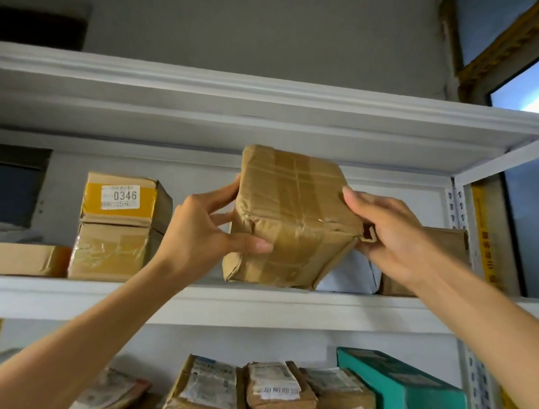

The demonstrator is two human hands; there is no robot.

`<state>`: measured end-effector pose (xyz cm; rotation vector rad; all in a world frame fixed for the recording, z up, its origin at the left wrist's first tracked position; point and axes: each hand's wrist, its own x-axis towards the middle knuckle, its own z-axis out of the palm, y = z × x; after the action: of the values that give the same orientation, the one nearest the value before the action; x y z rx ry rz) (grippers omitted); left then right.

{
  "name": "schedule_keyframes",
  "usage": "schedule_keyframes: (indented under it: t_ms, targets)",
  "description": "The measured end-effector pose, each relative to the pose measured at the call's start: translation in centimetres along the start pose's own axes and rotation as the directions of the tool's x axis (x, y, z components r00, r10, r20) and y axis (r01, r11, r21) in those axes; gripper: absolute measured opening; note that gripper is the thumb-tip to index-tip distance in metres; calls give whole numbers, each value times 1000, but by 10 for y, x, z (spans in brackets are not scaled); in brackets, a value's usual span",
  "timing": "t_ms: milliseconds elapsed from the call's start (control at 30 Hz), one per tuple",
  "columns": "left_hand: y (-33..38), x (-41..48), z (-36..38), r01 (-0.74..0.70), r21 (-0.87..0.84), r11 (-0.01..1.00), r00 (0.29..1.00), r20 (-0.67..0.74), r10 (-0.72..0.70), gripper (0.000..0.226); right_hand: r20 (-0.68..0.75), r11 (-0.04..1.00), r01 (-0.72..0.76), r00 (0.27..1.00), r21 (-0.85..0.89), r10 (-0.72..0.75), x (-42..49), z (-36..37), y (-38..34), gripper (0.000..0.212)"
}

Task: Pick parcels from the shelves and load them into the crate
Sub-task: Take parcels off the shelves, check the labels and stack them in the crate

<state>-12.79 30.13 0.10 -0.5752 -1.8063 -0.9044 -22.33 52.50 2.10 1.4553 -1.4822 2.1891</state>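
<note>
Brown cardboard parcel (293, 221), squashed, crinkly and striped with glossy tape, is held from both sides: the left hand (203, 233) wraps its left edge with the thumb across the front, and the right hand (390, 236) pinches the right corner. It's tilted at the front lip of the white metal shelf (215, 299); can't tell if it's lifted clear. Behind it a grey bag (351, 275) is mostly hidden. To the left stands a box labelled 0346 (126, 198).

Parcel (293, 221) at the shelf (216, 294) front edge, two stacked boxes (115, 229) to its left, more parcels (277, 406) one level below.
</note>
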Motion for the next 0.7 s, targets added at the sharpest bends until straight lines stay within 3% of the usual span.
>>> schedule_keyframes:
  t_ms: [67, 133, 233, 433, 467, 533, 567, 700]
  targets:
    - [0, 0, 0, 12, 51, 999, 998, -58, -9, 91, 129, 998, -19, 992, 53, 12, -5, 1, 6, 14]
    - [-1, 2, -1, 23, 53, 998, 997, -75, -18, 71, 198, 999, -4, 980, 42, -4, -8, 0, 9, 8]
    - [-8, 1, -2, 29, -12, 999, 995, -98, -30, 37, 250, 995, 50, 968, -85, -27, -7, -1, 9, 50]
    - [-21, 4, -18, 96, -325, 941, 990, -69, -125, 15, 318, 968, 115, 947, -221, -40, -18, 6, 0, 104]
    - [-22, 3, -22, 124, -359, 925, 986, -59, -156, 15, 330, 953, 137, 943, -270, -41, -21, 9, -3, 105]
    - [-27, 0, -26, 202, -416, 887, 970, -43, -241, 50, 329, 909, 175, 943, -379, -44, -24, 17, -6, 105]
    - [-29, -3, -27, 228, -439, 869, 961, -41, -273, 55, 324, 883, 190, 945, -430, -46, -24, 22, -5, 105]
    - [-22, -12, -25, 239, -471, 849, 947, -79, -310, 23, 311, 806, 232, 948, -544, -63, -19, 29, 4, 121]
